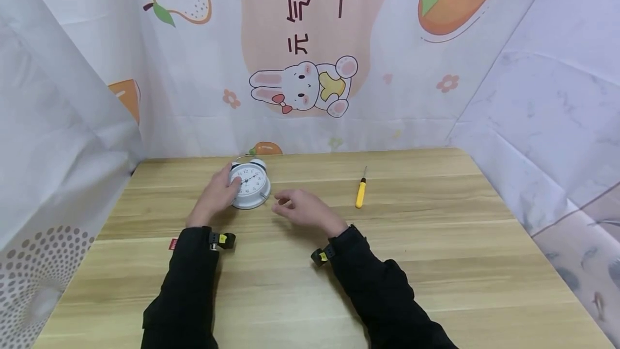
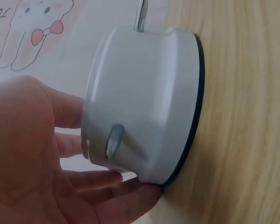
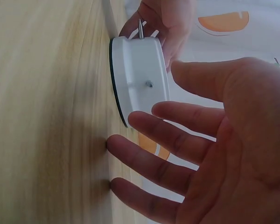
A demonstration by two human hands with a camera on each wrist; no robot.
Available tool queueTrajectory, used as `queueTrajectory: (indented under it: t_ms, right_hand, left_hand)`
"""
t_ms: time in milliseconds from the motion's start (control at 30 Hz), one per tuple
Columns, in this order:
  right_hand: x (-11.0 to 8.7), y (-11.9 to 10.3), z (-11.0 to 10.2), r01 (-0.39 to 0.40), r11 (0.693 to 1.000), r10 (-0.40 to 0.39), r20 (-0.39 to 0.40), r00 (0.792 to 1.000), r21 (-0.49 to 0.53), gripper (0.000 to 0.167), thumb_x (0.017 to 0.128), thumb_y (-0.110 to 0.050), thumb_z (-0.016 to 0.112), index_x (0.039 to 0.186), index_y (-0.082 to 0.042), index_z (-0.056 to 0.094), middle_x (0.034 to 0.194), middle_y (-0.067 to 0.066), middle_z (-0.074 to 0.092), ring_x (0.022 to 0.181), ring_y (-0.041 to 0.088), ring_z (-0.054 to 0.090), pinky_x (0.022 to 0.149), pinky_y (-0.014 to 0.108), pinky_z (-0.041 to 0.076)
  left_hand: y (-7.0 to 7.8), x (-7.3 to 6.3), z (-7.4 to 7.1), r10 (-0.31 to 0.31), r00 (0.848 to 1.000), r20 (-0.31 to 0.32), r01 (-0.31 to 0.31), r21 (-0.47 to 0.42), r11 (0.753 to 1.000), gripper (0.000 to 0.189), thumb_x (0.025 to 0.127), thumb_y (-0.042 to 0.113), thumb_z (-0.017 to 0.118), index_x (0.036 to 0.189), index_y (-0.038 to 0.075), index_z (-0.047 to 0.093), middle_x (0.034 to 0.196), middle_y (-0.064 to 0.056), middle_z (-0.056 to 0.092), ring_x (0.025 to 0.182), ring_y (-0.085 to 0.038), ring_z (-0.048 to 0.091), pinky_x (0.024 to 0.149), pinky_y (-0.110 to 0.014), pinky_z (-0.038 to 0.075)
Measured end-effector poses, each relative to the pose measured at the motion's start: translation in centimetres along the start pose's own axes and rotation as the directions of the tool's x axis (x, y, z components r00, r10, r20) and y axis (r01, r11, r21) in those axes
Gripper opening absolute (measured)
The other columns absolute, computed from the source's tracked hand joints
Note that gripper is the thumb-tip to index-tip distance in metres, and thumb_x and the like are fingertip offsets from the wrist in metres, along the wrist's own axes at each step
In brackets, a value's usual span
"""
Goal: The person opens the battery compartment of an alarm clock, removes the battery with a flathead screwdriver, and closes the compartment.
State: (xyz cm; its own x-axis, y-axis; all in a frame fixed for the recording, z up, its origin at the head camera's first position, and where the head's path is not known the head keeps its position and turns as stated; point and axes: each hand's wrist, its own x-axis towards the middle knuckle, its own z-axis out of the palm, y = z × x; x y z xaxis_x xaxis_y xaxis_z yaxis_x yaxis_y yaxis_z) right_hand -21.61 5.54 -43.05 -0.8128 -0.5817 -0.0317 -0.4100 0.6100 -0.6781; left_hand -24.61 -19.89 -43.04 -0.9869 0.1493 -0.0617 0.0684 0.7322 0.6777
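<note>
A white twin-bell alarm clock (image 1: 253,183) lies on its back on the table, its dial facing up. My left hand (image 1: 217,196) grips its left side, the thumb over the edge of the dial and the fingers around the body. In the left wrist view, two metal feet jut from the white casing (image 2: 135,88), and a dark ring runs round its back edge. My right hand (image 1: 306,210) is just to the right of the clock, apart from it. Its fingers (image 3: 151,163) are spread and loosely bent, with nothing in them.
A screwdriver (image 1: 360,194) with a yellow handle lies to the right on the wooden table (image 1: 426,263), its tip pointing away from me. A small red tag (image 1: 173,244) shows beside my left sleeve. A printed curtain (image 1: 194,79) hangs along the table's back edge.
</note>
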Motion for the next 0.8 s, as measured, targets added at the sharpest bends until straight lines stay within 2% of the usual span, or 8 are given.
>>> queueTrajectory:
  t_ms: [233, 567, 700, 800]
  right_hand:
    - [0.0, 0.3, 0.0, -0.004, 1.0, 0.004, 0.006, 1.0, 0.021, 0.044, 0.104, -0.03, 0.06, 0.138, -0.003, 0.061, 0.121, 0.011, 0.07, 0.108, 0.019, 0.066, 0.089, 0.034, 0.053]
    - [-0.3, 0.4, -0.6, -0.045, 0.999, 0.045, 0.022, 0.999, -0.007, 0.042, 0.104, -0.029, 0.059, 0.138, -0.004, 0.062, 0.118, 0.01, 0.071, 0.105, 0.017, 0.066, 0.086, 0.032, 0.053]
    - [-0.5, 0.5, -0.9, -0.052, 0.998, 0.053, 0.025, 0.998, -0.022, 0.038, 0.104, -0.03, 0.059, 0.133, -0.006, 0.066, 0.119, 0.008, 0.071, 0.102, 0.015, 0.065, 0.085, 0.032, 0.052]
    - [-0.7, 0.6, -1.3, -0.066, 0.997, 0.067, 0.025, 0.997, -0.029, 0.033, 0.104, -0.03, 0.059, 0.126, -0.008, 0.071, 0.117, 0.006, 0.071, 0.096, 0.013, 0.063, 0.083, 0.031, 0.051]
  left_hand:
    - [0.8, 0.1, 1.2, 0.057, 0.998, 0.015, -0.057, 0.004, 0.998, 0.069, 0.109, 0.032, 0.039, 0.159, -0.007, 0.011, 0.162, -0.031, 0.019, 0.149, -0.045, 0.018, 0.119, -0.057, 0.016]
    - [1.7, -0.2, 1.9, 0.081, 0.995, 0.051, -0.081, -0.019, 0.997, 0.073, 0.108, 0.035, 0.043, 0.16, -0.005, 0.011, 0.16, -0.032, 0.023, 0.148, -0.046, 0.022, 0.118, -0.059, 0.018]
    - [2.0, -0.3, 2.2, 0.1, 0.994, 0.049, -0.098, -0.047, 0.994, 0.075, 0.107, 0.036, 0.047, 0.16, -0.005, 0.014, 0.159, -0.032, 0.024, 0.147, -0.045, 0.024, 0.117, -0.059, 0.021]
    - [2.1, -0.4, 2.5, 0.085, 0.995, 0.06, -0.082, -0.05, 0.995, 0.078, 0.105, 0.041, 0.049, 0.161, -0.002, 0.014, 0.16, -0.031, 0.024, 0.146, -0.044, 0.025, 0.116, -0.06, 0.023]
